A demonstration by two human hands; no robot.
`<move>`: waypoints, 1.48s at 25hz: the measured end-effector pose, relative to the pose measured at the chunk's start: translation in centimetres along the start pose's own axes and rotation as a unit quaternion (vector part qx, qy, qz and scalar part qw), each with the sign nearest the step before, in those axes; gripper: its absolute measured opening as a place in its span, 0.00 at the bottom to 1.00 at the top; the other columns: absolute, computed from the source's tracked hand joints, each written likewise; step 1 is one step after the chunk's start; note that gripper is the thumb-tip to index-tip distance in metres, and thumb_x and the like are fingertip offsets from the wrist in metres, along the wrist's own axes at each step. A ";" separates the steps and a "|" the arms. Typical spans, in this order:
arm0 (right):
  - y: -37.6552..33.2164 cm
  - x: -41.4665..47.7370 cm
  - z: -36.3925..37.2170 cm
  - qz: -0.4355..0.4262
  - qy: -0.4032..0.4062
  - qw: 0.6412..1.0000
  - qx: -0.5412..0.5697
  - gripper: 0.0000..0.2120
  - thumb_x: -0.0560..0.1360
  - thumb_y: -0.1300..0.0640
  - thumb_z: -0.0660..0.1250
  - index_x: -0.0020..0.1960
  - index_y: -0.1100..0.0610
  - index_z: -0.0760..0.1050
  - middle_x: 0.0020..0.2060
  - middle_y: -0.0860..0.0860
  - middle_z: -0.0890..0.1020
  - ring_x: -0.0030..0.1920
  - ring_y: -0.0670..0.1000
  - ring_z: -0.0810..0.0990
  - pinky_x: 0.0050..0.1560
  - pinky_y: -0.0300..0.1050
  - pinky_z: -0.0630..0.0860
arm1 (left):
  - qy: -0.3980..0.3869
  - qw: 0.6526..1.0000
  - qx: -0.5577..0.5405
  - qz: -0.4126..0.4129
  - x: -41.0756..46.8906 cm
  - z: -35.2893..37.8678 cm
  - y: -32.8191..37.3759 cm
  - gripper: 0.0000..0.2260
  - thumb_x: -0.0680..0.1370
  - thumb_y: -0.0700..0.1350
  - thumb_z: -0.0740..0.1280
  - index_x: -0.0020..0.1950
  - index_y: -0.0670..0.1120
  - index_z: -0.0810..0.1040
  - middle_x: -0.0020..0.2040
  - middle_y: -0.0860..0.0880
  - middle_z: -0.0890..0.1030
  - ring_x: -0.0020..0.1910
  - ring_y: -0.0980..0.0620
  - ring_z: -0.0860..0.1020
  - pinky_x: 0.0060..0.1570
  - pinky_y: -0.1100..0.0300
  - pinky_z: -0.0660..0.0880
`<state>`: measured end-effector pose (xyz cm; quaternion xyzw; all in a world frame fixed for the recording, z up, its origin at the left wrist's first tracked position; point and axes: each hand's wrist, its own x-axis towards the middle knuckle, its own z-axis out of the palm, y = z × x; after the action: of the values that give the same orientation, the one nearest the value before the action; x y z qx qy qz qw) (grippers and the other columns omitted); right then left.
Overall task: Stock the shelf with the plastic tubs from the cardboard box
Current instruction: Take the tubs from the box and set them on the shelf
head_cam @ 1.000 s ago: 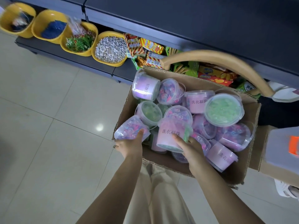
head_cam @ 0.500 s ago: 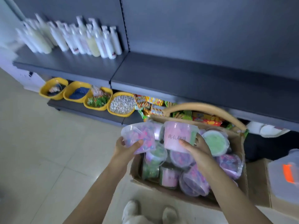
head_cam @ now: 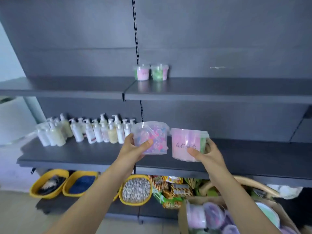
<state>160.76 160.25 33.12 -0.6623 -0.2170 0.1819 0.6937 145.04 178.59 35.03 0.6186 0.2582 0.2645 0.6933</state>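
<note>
Cardboard box point(head_cam: 183, 215) sits nearest, at 5 o'clock of the view, with more plastic tubs point(head_cam: 212, 215) packed inside it.

Ahead of it, both hands are raised in front of the middle shelf point(head_cam: 253, 154), and each holds one tub upright, lid up, so its long axis runs 12 to 6. The left grip point(head_cam: 133, 147) wraps the lower wall of a clear tub point(head_cam: 152, 134) full of mixed coloured pieces, thumb across the front. The right grip point(head_cam: 209, 154) clasps a pink tub point(head_cam: 184, 142), thumb on the printed label and fingers curled round the side at 3 o'clock. Each tub stands at about 12 o'clock of its hand, most of its body above the fingers. The two are just beside each other; whether their rims touch I cannot tell.

Pump bottles point(head_cam: 84, 130) crowd the middle shelf at 9 o'clock of the left grip.

Farthest, the upper shelf point(head_cam: 219, 88) carries two stocked tubs point(head_cam: 143, 72) against the back panel, at 12 o'clock of the clear tub. Bare board runs from them toward 3 o'clock.

The coming move looks like a lift up and forward. The left grip is nearer that pair, while the pink tub lines up roughly under the free spot beside them.
</note>
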 end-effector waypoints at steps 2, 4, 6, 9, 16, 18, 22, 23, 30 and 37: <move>-1.9 0.6 2.4 -0.014 0.024 1.000 0.013 0.31 0.65 0.57 0.77 0.65 0.53 0.69 0.56 0.47 0.79 0.55 0.47 0.78 0.55 0.42 0.72 | -0.026 0.999 -0.010 0.020 1.8 -1.8 2.7 0.39 0.65 0.51 0.77 0.70 0.52 0.61 0.66 0.50 0.71 0.61 0.49 0.76 0.59 0.52 0.75; -4.0 1.4 4.3 -0.028 0.049 0.998 0.016 0.30 0.66 0.56 0.77 0.65 0.52 0.70 0.56 0.46 0.80 0.57 0.47 0.78 0.55 0.42 0.72 | -0.056 0.997 -0.009 0.044 3.4 -2.9 5.0 0.31 0.68 0.49 0.76 0.67 0.51 0.65 0.64 0.51 0.74 0.59 0.51 0.77 0.55 0.57 0.75; -6.1 2.7 5.5 -0.047 0.061 0.997 0.007 0.29 0.66 0.55 0.77 0.64 0.52 0.71 0.55 0.46 0.81 0.57 0.47 0.78 0.58 0.44 0.73 | -0.077 0.995 -0.004 0.065 5.2 -3.7 6.8 0.34 0.65 0.52 0.77 0.67 0.51 0.66 0.64 0.51 0.76 0.59 0.52 0.78 0.59 0.54 0.74; -8.6 5.4 6.7 -0.080 0.069 0.994 -0.008 0.30 0.64 0.54 0.78 0.63 0.52 0.73 0.56 0.47 0.82 0.57 0.48 0.79 0.63 0.49 0.73 | -0.089 0.992 -0.008 0.084 8.1 -4.4 9.1 0.41 0.58 0.56 0.77 0.68 0.52 0.66 0.64 0.52 0.75 0.60 0.52 0.78 0.64 0.49 0.72; -10.5 15.5 7.9 -0.127 0.110 0.986 -0.003 0.29 0.66 0.56 0.76 0.65 0.54 0.70 0.55 0.48 0.81 0.56 0.48 0.79 0.59 0.45 0.74 | -0.112 0.988 0.025 0.101 18.4 -2.9 12.2 0.57 0.46 0.66 0.79 0.71 0.63 0.57 0.72 0.53 0.67 0.68 0.49 0.70 0.70 0.46 0.64; -10.2 19.8 7.4 -0.139 0.124 0.983 -0.007 0.29 0.66 0.56 0.76 0.64 0.53 0.70 0.55 0.47 0.80 0.55 0.48 0.79 0.58 0.44 0.73 | -0.112 0.988 0.030 0.105 22.8 -1.5 12.3 0.55 0.47 0.65 0.79 0.70 0.64 0.57 0.72 0.54 0.66 0.69 0.50 0.69 0.71 0.46 0.63; -10.6 29.4 5.2 -0.146 0.145 0.978 -0.023 0.28 0.67 0.57 0.76 0.64 0.52 0.70 0.51 0.45 0.80 0.52 0.46 0.79 0.55 0.42 0.72 | -0.116 0.986 0.038 0.114 31.8 2.6 13.5 0.45 0.61 0.57 0.78 0.70 0.61 0.56 0.65 0.58 0.70 0.65 0.54 0.71 0.69 0.55 0.64; -10.8 32.0 4.4 -0.146 0.148 0.978 -0.032 0.28 0.66 0.57 0.76 0.63 0.52 0.70 0.50 0.45 0.80 0.52 0.46 0.79 0.55 0.42 0.72 | -0.116 0.984 0.038 0.126 34.0 3.9 13.7 0.40 0.66 0.51 0.77 0.71 0.58 0.56 0.61 0.59 0.72 0.61 0.57 0.72 0.65 0.59 0.66; -11.2 42.7 1.9 -0.152 0.152 0.974 -0.067 0.28 0.65 0.58 0.78 0.61 0.54 0.71 0.53 0.48 0.80 0.52 0.48 0.79 0.50 0.39 0.72 | -0.106 0.978 0.066 0.166 42.5 8.0 14.0 0.48 0.61 0.52 0.77 0.73 0.61 0.53 0.67 0.53 0.71 0.64 0.54 0.73 0.68 0.54 0.68; -10.2 46.8 3.6 -0.121 0.122 0.977 -0.123 0.33 0.64 0.56 0.79 0.64 0.56 0.67 0.55 0.50 0.78 0.52 0.49 0.78 0.52 0.42 0.73 | -0.073 0.976 0.047 0.202 44.5 6.4 14.6 0.37 0.70 0.42 0.74 0.70 0.59 0.55 0.57 0.60 0.74 0.50 0.70 0.75 0.42 0.74 0.71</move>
<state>197.72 187.96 46.17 -0.7286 -0.2300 -0.0142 0.6450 181.05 205.88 48.84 0.7078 0.0888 0.3408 0.6124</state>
